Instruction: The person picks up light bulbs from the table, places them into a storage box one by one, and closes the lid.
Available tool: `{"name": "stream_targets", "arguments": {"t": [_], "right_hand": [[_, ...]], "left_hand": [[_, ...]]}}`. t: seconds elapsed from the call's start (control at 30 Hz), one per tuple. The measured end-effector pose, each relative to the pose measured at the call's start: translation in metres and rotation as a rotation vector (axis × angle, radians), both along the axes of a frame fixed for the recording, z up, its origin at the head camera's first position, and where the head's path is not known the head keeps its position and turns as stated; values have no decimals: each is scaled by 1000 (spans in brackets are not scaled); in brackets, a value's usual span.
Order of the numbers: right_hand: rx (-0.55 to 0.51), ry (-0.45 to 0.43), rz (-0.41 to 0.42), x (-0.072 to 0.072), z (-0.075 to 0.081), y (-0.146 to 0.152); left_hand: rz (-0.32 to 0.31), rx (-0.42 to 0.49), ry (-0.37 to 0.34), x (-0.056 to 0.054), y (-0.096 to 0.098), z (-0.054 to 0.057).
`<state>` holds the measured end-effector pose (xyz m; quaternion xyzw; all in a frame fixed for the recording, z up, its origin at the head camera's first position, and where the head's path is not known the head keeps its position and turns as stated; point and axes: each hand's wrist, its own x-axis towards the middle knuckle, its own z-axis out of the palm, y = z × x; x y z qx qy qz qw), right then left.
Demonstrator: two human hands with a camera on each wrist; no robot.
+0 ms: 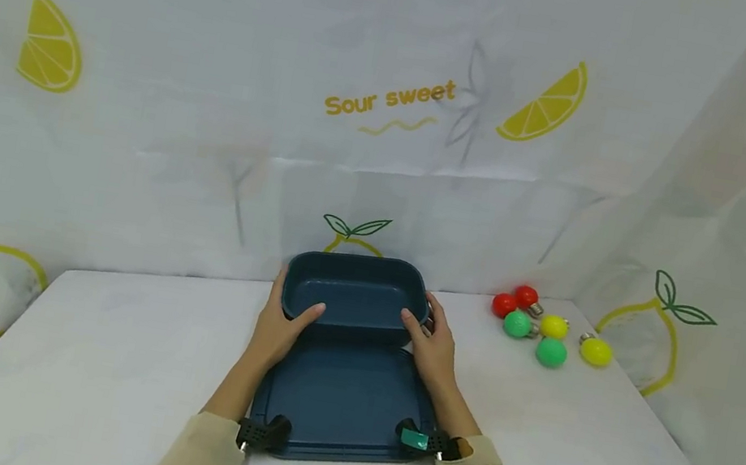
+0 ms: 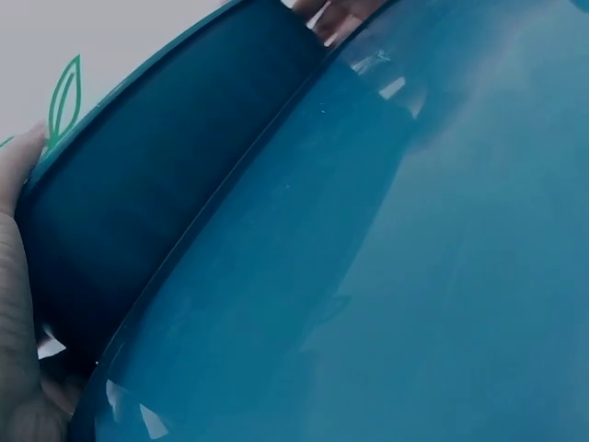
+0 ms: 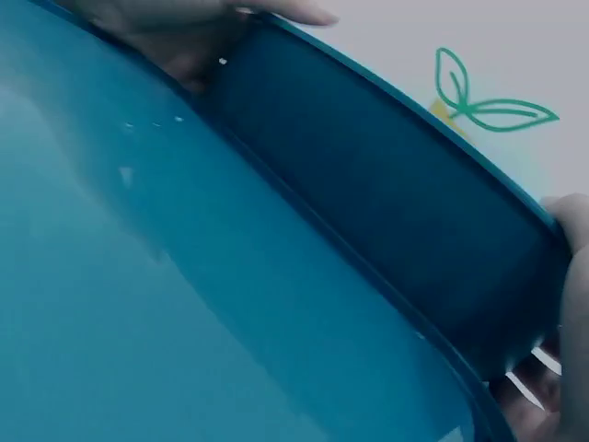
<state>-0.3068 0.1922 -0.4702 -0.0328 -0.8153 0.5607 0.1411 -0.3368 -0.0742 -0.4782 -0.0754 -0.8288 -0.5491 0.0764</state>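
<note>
Both hands hold a dark-blue rectangular container (image 1: pixel 355 297) by its two short ends, its open side tilted up toward the head camera. My left hand (image 1: pixel 277 329) grips the left end, thumb over the near rim. At the right end, my right hand (image 1: pixel 434 351) grips likewise, thumb on the rim and fingers round the outside. Below and nearer lies a dark-blue rectangular tray (image 1: pixel 345 401) with a low rim, between the forearms. Each wrist view shows the container's outer wall (image 2: pixel 156 184) rising beyond the far edge of the glossy tray (image 3: pixel 166 276).
To the right on the white table (image 1: pixel 121 363) lie several coloured bulbs: red bulbs (image 1: pixel 504 305), green bulbs (image 1: pixel 551 353) and yellow bulbs (image 1: pixel 596 351). A white lemon-print cloth (image 1: pixel 204 180) hangs behind the table and at both sides.
</note>
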Motion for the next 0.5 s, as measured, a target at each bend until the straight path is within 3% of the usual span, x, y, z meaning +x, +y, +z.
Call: {"name": "stream_targets", "arguments": {"t": [0.3,0.5], "right_hand": [[53,-106,61,10,8,4],[201,-111,72,17,17,25]], "left_hand": [[-8,34,26,-1,-5,-1],[-22,43,26,-1,-3,-2]]}}
